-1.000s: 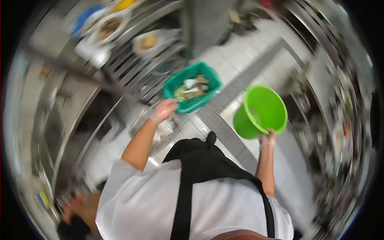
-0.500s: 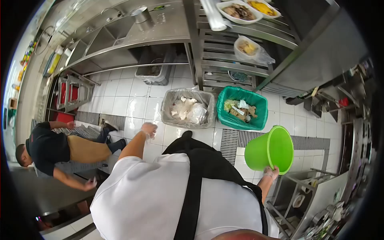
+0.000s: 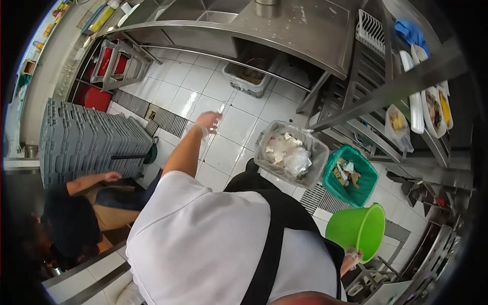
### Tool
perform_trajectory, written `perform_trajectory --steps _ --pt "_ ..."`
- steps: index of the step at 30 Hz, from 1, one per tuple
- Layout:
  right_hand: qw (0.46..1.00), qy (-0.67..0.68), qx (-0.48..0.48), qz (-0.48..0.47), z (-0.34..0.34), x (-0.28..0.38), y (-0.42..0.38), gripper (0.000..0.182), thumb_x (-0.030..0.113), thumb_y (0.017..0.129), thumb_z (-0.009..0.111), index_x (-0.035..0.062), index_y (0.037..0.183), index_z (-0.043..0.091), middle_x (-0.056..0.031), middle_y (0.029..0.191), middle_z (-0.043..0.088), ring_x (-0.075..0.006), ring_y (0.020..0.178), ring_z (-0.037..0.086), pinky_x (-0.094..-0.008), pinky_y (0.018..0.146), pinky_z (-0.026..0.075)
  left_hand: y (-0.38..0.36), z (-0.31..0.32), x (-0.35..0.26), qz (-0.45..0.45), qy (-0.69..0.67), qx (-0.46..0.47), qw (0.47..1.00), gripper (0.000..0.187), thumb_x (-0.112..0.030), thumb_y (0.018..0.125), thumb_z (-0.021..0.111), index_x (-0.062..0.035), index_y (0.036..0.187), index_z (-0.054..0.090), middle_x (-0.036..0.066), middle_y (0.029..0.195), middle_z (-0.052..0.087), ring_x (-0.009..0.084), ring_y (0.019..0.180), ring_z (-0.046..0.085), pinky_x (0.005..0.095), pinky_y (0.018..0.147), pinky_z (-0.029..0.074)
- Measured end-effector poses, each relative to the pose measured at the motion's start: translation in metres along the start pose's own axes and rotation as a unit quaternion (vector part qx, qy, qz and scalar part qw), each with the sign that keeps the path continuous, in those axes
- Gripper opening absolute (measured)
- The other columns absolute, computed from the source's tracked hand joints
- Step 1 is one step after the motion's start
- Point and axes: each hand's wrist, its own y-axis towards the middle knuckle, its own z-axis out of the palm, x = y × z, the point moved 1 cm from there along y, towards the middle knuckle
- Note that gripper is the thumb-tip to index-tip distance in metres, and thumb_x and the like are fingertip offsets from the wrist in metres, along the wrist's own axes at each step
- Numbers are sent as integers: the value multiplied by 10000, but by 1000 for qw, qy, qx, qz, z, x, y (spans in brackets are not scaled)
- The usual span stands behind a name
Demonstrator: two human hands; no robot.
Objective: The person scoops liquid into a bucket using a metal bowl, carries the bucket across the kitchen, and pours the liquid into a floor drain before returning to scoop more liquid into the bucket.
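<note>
My right hand (image 3: 352,258), in a clear plastic glove, grips the rim of a bright green bucket (image 3: 351,229). The bucket hangs tilted at my right side, and no contents show in its visible part. Out in front over the floor, my left hand (image 3: 208,122) is also in a clear glove, loosely open with nothing in it. A grey bin (image 3: 321,161) lined with clear plastic, with crumpled bags inside, stands in front of me. Close beside it is a green-lined bin (image 3: 371,189) with food scraps and paper.
A steel counter with sinks (image 3: 300,30) runs ahead, a lidless tub (image 3: 247,80) beneath it. Slatted shelves (image 3: 351,101) with food trays rise at the right. Stacked grey crates (image 3: 91,142) and a folded step stool (image 3: 119,66) stand left. A co-worker (image 3: 76,213) is near the crates.
My view has turned left, so the bins and shelves sit farther right. The bucket is still in my right hand. The co-worker has shifted and the grey crates now show more fully.
</note>
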Motion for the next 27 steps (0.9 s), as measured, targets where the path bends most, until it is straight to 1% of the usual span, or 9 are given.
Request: perform_trajectory --steps 5,10,14,15,20,22,23,25,27 --pt "975 -144 23 -168 38 16 -26 191 153 744 570 -9 845 557 -122 873 537 -277 759 488 -418 697 411 31 -25 -93 102 -35 3 994 624 -434 740 655 -47 1200 490 209 1294 411 385 1160 427 491 887 427" --pt "981 -113 -58 -145 59 -2 -83 219 218 757 589 26 685 511 -69 639 491 -262 575 445 -388 547 384 73 -11 -131 98 -136 26 986 395 -219 830 586 -8 1154 504 167 1051 546 304 880 552 430 760 499" --pt "960 225 -136 99 56 -17 -56 197 169 727 561 -26 736 532 -151 770 535 -286 690 470 -426 655 420 127 6 -166 95 -175 76 977 369 -210 859 533 3 1158 496 158 1055 542 290 904 544 403 775 494" --pt "965 -121 -208 -108 55 -22 -64 218 176 704 581 -33 762 560 -161 810 557 -269 711 482 -415 663 424 144 13 -177 95 -214 95 968 363 -210 863 526 12 1149 493 154 1049 541 278 897 540 395 784 489" --pt "941 83 -327 -29 97 -33 -127 180 147 693 591 -14 773 611 -140 823 581 -261 728 506 -401 662 433 205 57 -280 97 -298 198 929 144 -126 855 519 -7 935 530 89 834 528 195 768 527 322 726 507" --pt "937 -131 -309 -98 133 -33 -186 180 138 689 591 -10 785 629 -133 836 590 -254 731 512 -390 666 440 224 69 -329 32 -325 142 934 63 -103 847 526 -42 837 535 32 676 493 142 645 515 282 665 520" --pt "923 -200 -305 -121 147 -35 -204 181 135 688 591 -9 789 634 -130 840 593 -252 732 515 -386 667 442 255 74 -320 -61 -425 165 888 118 -132 865 533 -39 798 502 56 720 519 170 551 490 340 488 487" --pt "943 -156 -266 -126 167 -27 -227 170 134 696 580 3 795 626 -118 808 588 -250 709 523 -378 647 455 237 54 -316 62 -210 340 915 123 -127 859 543 -40 780 504 44 658 500 159 519 475 296 460 462" --pt "957 -98 -246 -116 166 -51 -269 159 134 704 570 16 801 617 -106 777 584 -248 686 531 -370 626 468 217 35 -351 66 -182 322 927 91 -98 863 522 -10 886 521 68 675 525 162 552 522 274 462 463"
